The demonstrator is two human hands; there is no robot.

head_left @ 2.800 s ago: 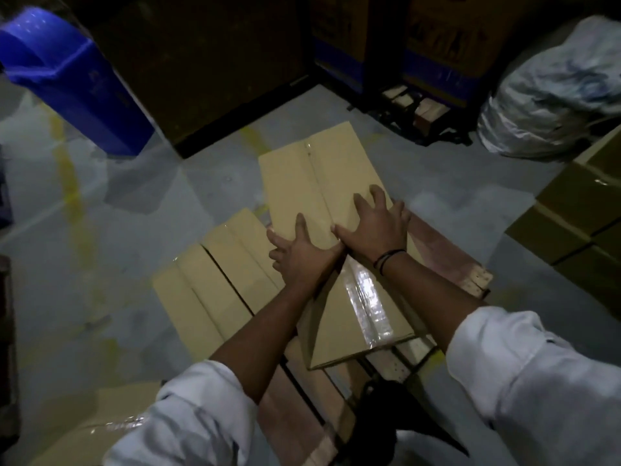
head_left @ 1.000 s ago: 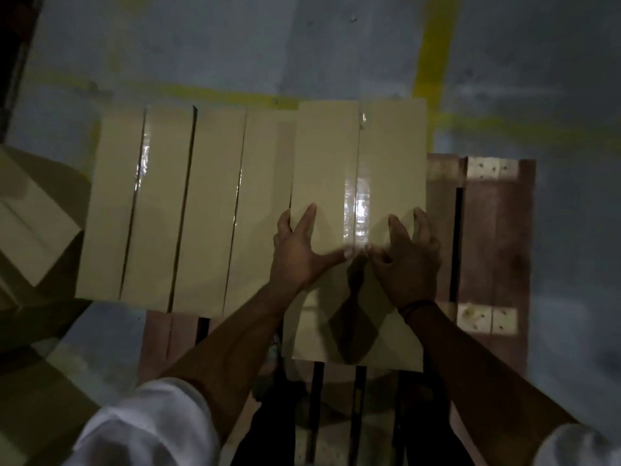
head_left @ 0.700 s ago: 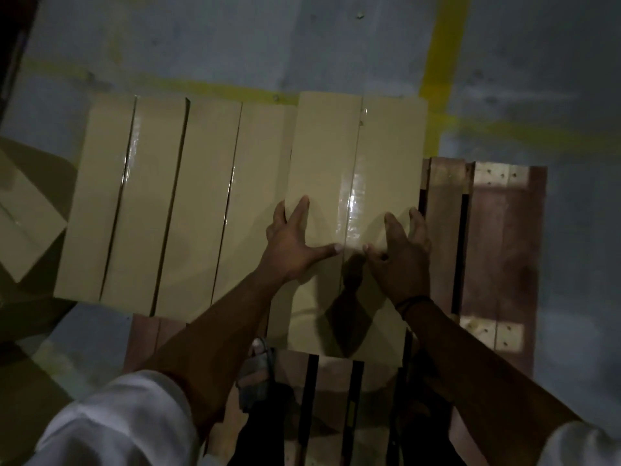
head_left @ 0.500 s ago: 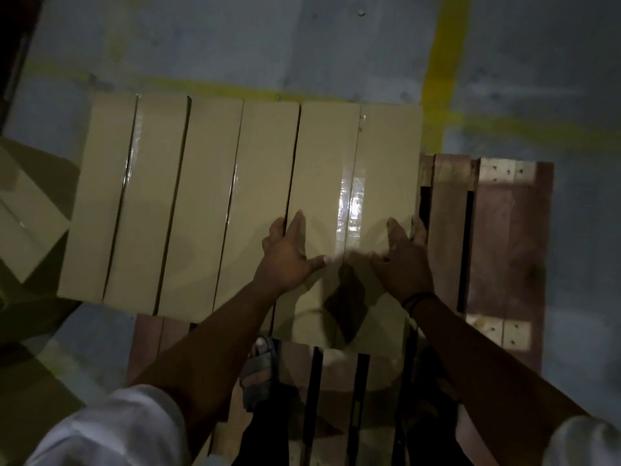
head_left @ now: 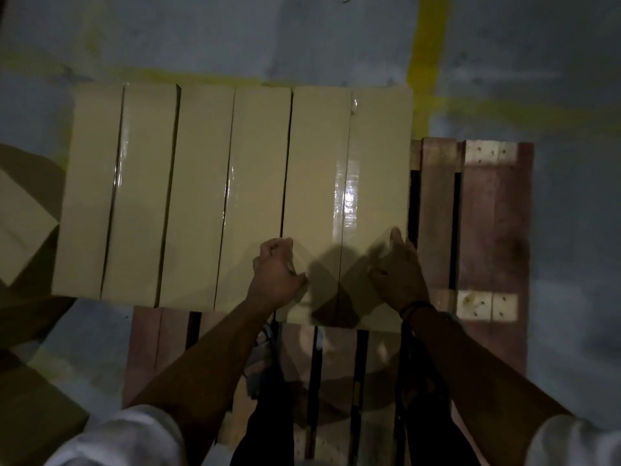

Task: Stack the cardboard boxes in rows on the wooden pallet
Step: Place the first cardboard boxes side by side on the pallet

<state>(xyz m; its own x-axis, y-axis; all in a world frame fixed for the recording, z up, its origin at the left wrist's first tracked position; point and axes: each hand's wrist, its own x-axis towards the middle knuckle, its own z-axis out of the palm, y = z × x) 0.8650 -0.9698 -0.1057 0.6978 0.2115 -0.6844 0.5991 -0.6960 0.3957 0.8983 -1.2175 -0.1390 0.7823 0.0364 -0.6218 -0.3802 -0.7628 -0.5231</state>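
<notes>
— Two hands low in view; what are they doing?
— The left hand (head_left: pixel 277 274) is curled, the right hand (head_left: pixel 398 274) half-spread, both over the near end of the rightmost cardboard box (head_left: pixel 349 183), gripping nothing.
— And beyond them?
— That box closes a row of boxes (head_left: pixel 174 193) on the wooden pallet (head_left: pixel 487 230); beyond, yellow floor lines (head_left: pixel 428 38).

Dim, warm-tinted scene. Glare streak on the packing tape (head_left: pixel 346 203). Both hands cast soft dark shadows on the rightmost cardboard box (head_left: pixel 349 183). Overall soft focus; right hand (head_left: pixel 398 274) motion-blurred; corners darkest.
</notes>
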